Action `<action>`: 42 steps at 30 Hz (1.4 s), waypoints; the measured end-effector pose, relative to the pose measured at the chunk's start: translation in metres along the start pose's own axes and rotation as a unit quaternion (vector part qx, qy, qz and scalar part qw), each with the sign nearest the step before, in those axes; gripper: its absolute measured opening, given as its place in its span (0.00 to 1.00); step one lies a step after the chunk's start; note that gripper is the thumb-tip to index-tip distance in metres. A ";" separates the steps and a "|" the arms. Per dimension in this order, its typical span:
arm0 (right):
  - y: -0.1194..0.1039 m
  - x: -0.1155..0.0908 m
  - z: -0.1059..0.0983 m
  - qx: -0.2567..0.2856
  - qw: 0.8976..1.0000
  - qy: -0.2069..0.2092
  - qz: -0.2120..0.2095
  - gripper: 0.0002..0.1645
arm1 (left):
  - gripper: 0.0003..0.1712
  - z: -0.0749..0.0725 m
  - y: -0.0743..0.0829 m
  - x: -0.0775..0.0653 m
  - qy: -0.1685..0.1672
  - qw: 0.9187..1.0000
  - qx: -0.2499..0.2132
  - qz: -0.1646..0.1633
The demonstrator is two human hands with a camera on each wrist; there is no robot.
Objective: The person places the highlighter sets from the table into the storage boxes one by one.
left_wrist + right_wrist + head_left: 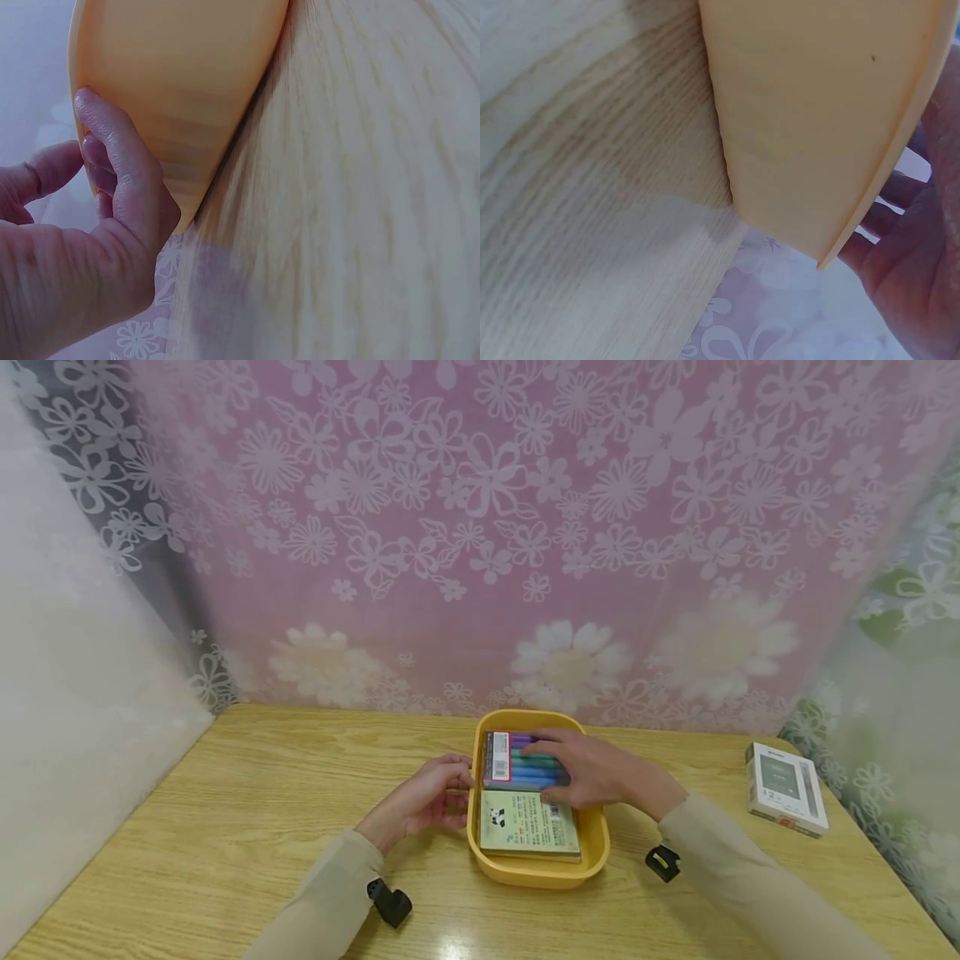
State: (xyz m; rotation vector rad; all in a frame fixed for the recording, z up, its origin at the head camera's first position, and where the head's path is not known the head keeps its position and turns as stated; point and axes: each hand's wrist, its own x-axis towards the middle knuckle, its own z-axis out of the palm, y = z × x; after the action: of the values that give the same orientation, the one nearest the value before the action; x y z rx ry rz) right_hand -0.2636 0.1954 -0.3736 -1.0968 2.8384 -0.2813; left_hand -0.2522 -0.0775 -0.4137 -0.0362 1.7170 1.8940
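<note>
Worktop (225, 827) carries yellow tub (532, 873). Left hand (427, 795) clamped on its left rim: good brace. Right hand (600, 766) inside, can't tell if gripping. Panda booklet (521, 827) at near end, pen pack (528, 772) beyond, under right hand. I'd keep pack level, clear of booklet.

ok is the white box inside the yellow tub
No, the white box lies on the table, to the right of the tub.

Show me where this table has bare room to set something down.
Bare wood stretches left of the left hand to the white curtain; a smaller patch lies between the yellow basket and the white box, beyond the right forearm. Crowded: the basket, mostly filled by the pen pack and panda-printed booklet, with the right hand over them.
</note>
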 end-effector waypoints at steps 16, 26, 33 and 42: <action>0.004 -0.032 0.001 -0.083 0.982 0.172 0.002 0.41 | 0.28 0.000 0.000 -0.001 -0.005 1.000 -0.007 0.001; 0.012 -0.056 0.000 -0.101 0.969 0.213 0.067 0.45 | 0.28 0.000 0.000 -0.001 -0.010 1.000 -0.002 0.008; 0.016 -0.074 0.001 -0.104 0.961 0.227 0.118 0.45 | 0.28 0.000 -0.001 0.001 -0.006 1.000 -0.004 0.008; 0.027 -0.094 0.003 -0.110 0.950 0.242 0.161 0.46 | 0.28 0.001 -0.001 0.000 -0.004 1.000 -0.003 0.008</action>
State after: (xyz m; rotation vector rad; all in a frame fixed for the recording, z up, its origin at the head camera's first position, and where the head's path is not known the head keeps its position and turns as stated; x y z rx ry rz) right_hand -0.2111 0.2781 -0.3802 -0.6326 3.4968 -0.2374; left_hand -0.2518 -0.0769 -0.4149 -0.0173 1.7108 1.9087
